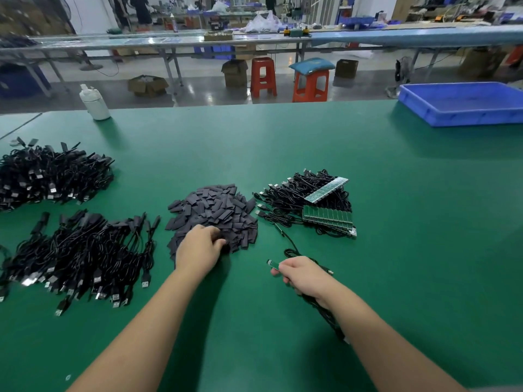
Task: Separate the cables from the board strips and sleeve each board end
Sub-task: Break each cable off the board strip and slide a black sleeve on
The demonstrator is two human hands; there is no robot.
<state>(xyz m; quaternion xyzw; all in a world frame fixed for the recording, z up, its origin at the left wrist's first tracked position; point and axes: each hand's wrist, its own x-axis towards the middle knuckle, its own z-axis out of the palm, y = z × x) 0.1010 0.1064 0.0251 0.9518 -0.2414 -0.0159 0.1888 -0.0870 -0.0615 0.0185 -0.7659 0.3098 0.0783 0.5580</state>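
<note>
Reaching into the near edge of the sleeve pile (213, 213), the left hand (199, 247) has its fingers curled among the dark sleeves, though whether the grip has closed on a single piece cannot be told. The right hand (301, 274) pinches a separated cable (291, 247) just behind its small green board end (272, 264), the rest of the lead trailing under the wrist. Two sleeves could well come away together, since they lie flat and overlapping; a flattened sleeve might also catch on the board corners and push it askew in the pinch. That board end lies low over the green worktop (396, 222), its long axis roughly level, its free tip pointing left towards the sleeves. Board strips (328, 217) wait on the unseparated bundle beyond
</note>
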